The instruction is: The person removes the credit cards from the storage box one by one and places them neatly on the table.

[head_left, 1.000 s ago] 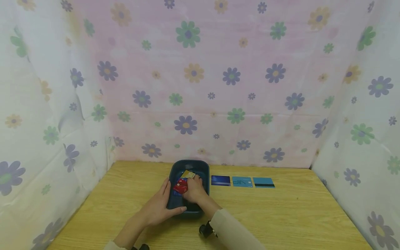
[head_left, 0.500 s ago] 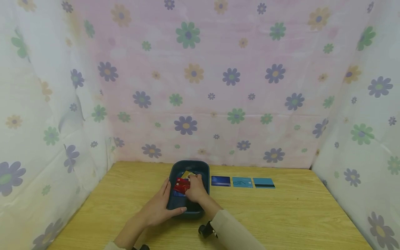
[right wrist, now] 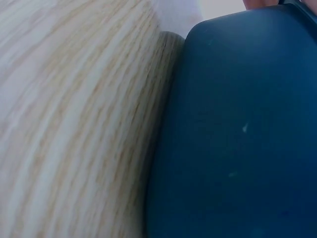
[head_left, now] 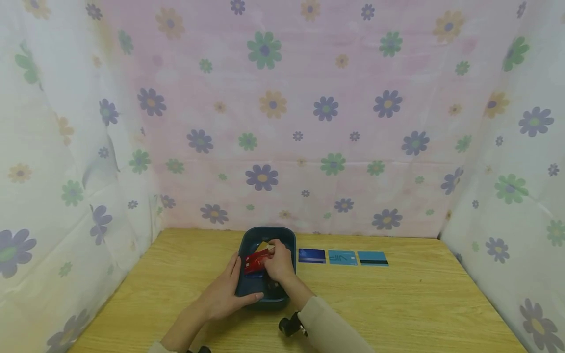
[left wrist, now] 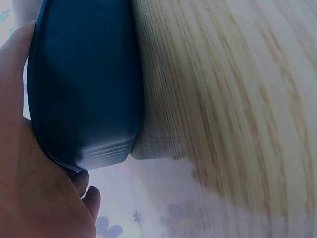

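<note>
A dark blue plastic tub (head_left: 288, 235) stands on the table with several bank cards inside. My left hand (head_left: 222, 294) holds its near left corner, fingers along the outer left wall and thumb over the near rim; the left wrist view shows this hand (left wrist: 39, 163) against the tub wall (left wrist: 89, 84). Inside the tub, my right hand (head_left: 279, 262) pinches a red card (head_left: 255, 262), which is tilted. Behind it lies a gold card (head_left: 263, 246), and a blue card (head_left: 253, 275) is partly hidden below. In the right wrist view the tub wall (right wrist: 237, 119) hides my right fingers.
Right of the tub, three cards lie in a row: a dark blue one (head_left: 311, 255), a light blue one lettered VIP (head_left: 342, 258) and a blue one with a black stripe (head_left: 372, 258). Flowered cloth (head_left: 300, 162) encloses the wooden table (head_left: 397, 304) at back and sides.
My right hand has drawn up slightly, and the red card has turned and tilted between its fingers. More of the card shows. My left hand and the tub have stayed put.
</note>
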`<state>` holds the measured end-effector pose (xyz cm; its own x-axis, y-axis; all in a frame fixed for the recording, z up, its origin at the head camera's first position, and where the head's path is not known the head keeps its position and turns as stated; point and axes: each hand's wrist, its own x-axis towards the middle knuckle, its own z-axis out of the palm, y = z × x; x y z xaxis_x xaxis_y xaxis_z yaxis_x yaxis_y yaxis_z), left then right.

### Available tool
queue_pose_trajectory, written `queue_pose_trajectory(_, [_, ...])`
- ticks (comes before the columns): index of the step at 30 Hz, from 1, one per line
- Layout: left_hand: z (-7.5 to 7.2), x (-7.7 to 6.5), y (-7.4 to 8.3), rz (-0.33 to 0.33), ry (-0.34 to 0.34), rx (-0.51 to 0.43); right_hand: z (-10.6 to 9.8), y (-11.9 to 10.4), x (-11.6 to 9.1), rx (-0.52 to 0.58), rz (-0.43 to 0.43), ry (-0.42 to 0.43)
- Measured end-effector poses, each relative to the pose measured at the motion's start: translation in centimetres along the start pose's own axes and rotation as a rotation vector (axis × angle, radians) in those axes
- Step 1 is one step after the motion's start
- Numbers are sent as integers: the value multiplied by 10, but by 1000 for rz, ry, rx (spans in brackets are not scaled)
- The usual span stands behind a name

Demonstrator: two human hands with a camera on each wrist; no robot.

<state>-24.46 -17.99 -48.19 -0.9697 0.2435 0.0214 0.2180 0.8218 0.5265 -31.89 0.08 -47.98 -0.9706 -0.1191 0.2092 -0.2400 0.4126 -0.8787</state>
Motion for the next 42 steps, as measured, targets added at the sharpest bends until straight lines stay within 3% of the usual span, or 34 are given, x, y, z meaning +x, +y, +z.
queue_pose_trajectory(12, [1, 1, -3, 11, 2, 0, 0, -1, -1, 74, 8, 3])
queue_pose_trajectory(30, [-3, -1, 3, 12, -15, -5, 0, -2, 0, 14, -35, 20])
queue_pose_trajectory(42, [-5, -2, 5, -7, -17, -6, -19, -16, -6, 22, -71, 15])
